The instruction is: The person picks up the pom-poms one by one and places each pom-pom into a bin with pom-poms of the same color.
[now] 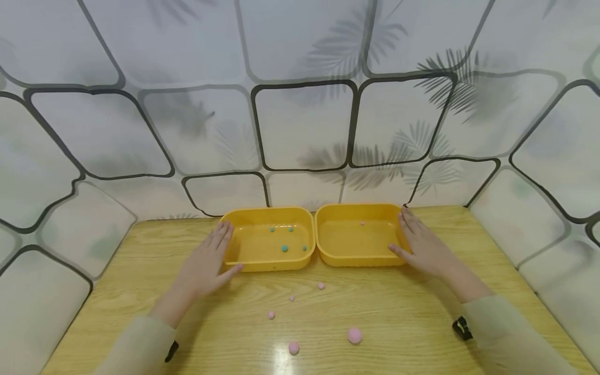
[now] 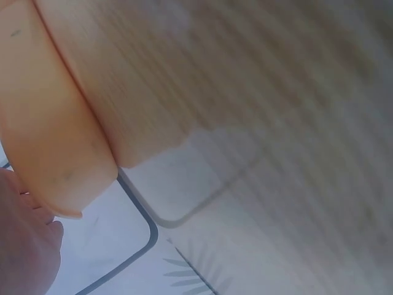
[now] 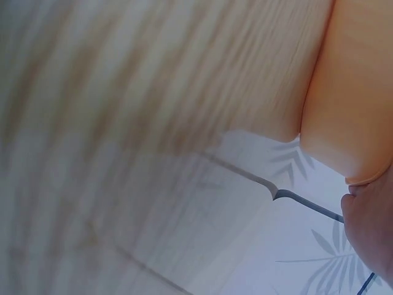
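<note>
Two yellow trays stand side by side against the back of the table. Several small teal balls (image 1: 284, 248) lie in the left tray (image 1: 253, 252), and one tiny pink ball (image 1: 362, 223) in the right tray (image 1: 351, 245). My left hand (image 1: 203, 268) rests against the left tray's outer end, fingers extended, thumb at the front rim. At the opposite end, my right hand (image 1: 425, 249) touches the right tray with straight fingers, its thumb over the rim. Each wrist view shows a tray's outer wall beside part of the hand; the fingertips are partly hidden.
Several pink balls of different sizes lie on the wood-grain table (image 1: 225, 323) in front of the trays, the largest pink ball (image 1: 354, 335) to the right. A pale patterned cloth (image 1: 304, 125) rises behind and at both sides.
</note>
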Demonstrator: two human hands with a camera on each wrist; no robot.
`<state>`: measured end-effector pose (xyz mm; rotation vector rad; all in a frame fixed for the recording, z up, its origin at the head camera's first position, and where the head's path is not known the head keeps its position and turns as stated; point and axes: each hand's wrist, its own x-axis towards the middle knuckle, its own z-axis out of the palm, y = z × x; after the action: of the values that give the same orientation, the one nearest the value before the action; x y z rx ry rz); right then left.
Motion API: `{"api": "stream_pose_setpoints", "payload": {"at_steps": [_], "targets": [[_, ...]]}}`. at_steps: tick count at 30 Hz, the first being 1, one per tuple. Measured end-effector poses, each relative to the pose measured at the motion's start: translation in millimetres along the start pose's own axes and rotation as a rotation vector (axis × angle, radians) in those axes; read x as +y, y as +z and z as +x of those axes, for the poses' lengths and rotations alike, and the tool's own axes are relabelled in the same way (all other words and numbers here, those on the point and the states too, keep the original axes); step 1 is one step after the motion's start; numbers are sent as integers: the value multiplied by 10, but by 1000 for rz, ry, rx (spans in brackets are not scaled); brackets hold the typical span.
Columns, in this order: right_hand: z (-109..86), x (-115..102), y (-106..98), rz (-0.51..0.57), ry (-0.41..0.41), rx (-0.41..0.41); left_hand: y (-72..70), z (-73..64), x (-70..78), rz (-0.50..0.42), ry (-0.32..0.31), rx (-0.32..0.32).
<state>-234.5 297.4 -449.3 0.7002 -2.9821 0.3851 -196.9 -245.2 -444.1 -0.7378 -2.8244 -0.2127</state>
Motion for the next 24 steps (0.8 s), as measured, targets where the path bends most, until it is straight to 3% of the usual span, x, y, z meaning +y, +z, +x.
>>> {"api": "stream_pose_setpoints", "payload": {"at_steps": [4,15,24], "targets": [[4,0,17,6,3,2,11,-63,69,-49,-6,47],[-10,-39,-21,3,13,-10,-3,-158,291,-173,-36,85],[-13,-48,-23,16,19,-14,4,-218,481,-234,-1,201]]}}
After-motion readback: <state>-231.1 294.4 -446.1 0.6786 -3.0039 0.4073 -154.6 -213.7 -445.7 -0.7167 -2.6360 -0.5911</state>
